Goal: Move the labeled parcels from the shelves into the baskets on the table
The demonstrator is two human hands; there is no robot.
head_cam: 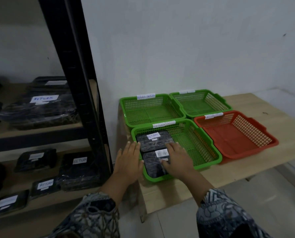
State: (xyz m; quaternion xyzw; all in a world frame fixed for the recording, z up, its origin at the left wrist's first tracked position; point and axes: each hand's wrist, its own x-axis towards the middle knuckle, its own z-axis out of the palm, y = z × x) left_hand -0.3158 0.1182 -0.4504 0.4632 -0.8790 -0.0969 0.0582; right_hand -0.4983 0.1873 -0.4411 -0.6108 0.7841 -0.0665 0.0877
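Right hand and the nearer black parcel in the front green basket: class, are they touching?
Touching. The head view shows the right hand lying flat on the nearer parcel, its thumb across the wrapped top, no gap visible.

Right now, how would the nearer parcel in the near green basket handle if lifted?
The nearer parcel has a glossy, crinkled black wrap, so may be slippery. It lies flat with squared edges, so probably stiff and unlikely to roll. Small beside the right hand, likely light.

The left hand (129, 160) lies open beside the near green basket (218, 157), while the right hand (177, 157) touches its nearer parcel (153, 167).
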